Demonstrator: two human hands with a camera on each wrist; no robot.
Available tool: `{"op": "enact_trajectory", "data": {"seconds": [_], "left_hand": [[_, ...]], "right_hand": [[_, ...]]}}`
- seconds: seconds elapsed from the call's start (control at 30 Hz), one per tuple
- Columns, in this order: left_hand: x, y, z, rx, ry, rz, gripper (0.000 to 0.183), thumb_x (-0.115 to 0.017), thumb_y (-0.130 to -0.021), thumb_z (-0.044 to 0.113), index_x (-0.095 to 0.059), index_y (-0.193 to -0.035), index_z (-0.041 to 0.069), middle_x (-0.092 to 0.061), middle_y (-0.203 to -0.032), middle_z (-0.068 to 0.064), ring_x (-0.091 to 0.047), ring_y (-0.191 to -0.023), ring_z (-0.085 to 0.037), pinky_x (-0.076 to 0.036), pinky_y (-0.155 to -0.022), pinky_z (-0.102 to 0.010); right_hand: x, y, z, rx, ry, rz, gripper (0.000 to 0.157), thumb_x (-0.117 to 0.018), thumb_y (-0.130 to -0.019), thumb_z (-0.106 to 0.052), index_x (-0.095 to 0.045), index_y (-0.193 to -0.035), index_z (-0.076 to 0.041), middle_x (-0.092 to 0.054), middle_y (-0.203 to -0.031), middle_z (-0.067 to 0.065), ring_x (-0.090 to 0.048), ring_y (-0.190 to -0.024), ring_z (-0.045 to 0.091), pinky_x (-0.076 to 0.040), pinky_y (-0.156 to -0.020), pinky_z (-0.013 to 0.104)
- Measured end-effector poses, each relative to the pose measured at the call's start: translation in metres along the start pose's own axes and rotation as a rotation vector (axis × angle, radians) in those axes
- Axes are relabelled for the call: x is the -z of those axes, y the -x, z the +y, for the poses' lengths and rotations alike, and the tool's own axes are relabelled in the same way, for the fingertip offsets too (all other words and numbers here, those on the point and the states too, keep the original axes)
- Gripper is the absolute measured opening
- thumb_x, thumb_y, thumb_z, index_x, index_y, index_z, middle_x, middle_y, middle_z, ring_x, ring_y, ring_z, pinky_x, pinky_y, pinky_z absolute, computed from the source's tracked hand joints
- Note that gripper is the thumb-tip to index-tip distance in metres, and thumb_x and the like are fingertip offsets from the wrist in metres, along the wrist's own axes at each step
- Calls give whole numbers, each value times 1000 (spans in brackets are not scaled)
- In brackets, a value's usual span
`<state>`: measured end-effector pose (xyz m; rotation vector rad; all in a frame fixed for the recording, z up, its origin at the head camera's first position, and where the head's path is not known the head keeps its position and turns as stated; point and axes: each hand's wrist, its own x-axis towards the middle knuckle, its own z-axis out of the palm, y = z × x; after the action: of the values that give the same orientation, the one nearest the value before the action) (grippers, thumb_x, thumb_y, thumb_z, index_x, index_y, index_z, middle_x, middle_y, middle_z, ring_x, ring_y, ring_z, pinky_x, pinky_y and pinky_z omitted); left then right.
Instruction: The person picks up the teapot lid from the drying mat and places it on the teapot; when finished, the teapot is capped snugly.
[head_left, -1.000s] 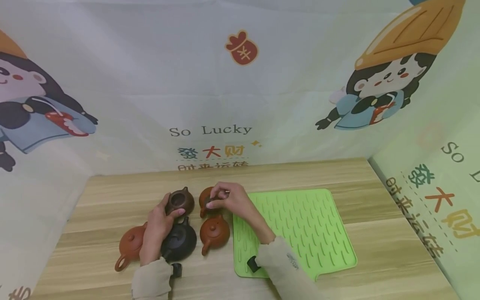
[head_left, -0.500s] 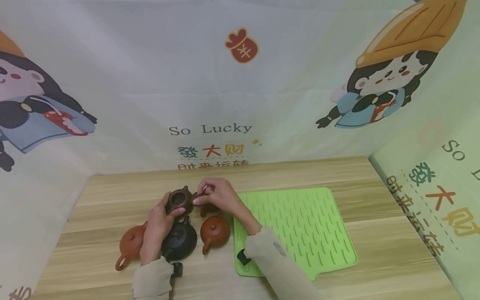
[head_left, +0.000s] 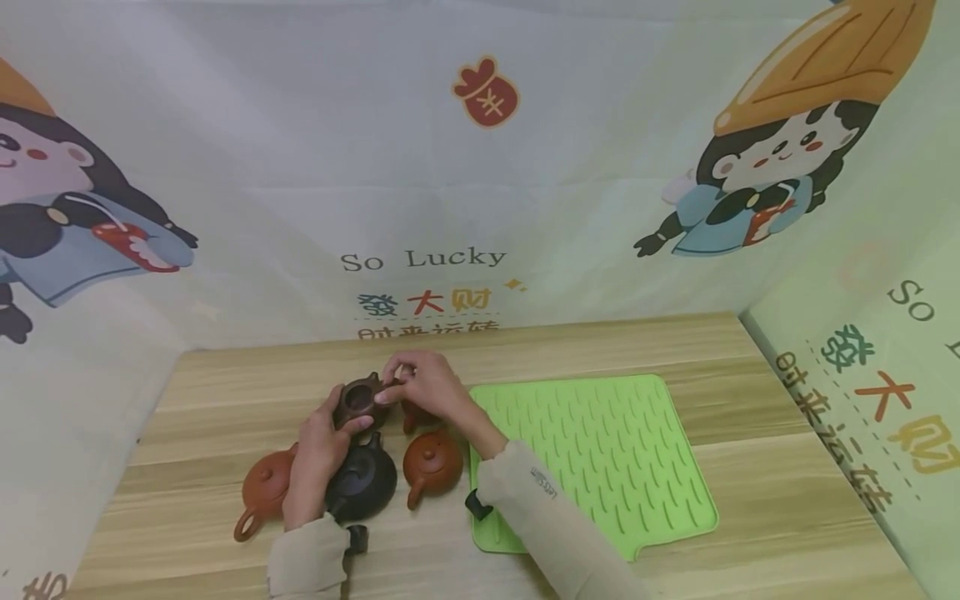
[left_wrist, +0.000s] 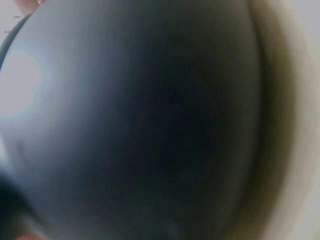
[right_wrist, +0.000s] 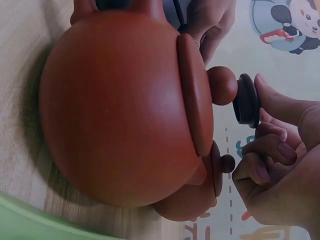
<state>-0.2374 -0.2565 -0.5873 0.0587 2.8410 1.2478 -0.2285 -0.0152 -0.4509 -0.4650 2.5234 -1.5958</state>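
My left hand (head_left: 321, 446) grips the side of a dark brown teapot (head_left: 362, 412), whose round mouth is uncovered. In my right hand (head_left: 431, 387) a dark teapot lid (right_wrist: 246, 101) is pinched between thumb and fingers. The head view has that hand beside the mouth's right rim, with the lid mostly hidden by fingers. Under the left wrist sits a black teapot (head_left: 367, 482), whose blurred body fills most of the left wrist view. A reddish-brown lidded teapot (right_wrist: 120, 110) looms large in the right wrist view.
One reddish-brown teapot (head_left: 432, 462) stands right of the black one. Behind it another (head_left: 417, 418) is partly covered by the right hand. An orange-brown teapot (head_left: 264, 483) stands left of the left wrist. A green ridged mat (head_left: 600, 467) lies on the right.
My right hand has moved left with the lid, from over the rear reddish-brown teapot to the dark brown teapot's mouth. My left hand has stayed on that dark brown teapot.
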Motion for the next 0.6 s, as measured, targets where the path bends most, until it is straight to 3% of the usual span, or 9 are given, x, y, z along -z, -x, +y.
{"op": "enact_trajectory", "data": {"seconds": [0.23, 0.6], "left_hand": [[3, 0, 0, 26, 9, -12, 97, -83, -98, 46, -36, -169, -1, -48, -161, -37, -50, -147, -57, -44, -116, -69], [5, 12, 19, 22, -12, 22, 90, -81, -100, 42, -39, -168, 0, -51, -159, -37, -52, -144, -58, -47, -115, -68]], "right_hand": [[-3, -3, -1, -10, 23, 15, 18, -93, -89, -12, -77, -95, -7, -42, -65, -9, -37, -62, 7, -31, -61, 22], [-14, -12, -12, -2, 200, 3, 19, -93, -89, -21, -77, -93, -14, -51, -68, -7, -43, -61, 5, -33, -56, 21]]}}
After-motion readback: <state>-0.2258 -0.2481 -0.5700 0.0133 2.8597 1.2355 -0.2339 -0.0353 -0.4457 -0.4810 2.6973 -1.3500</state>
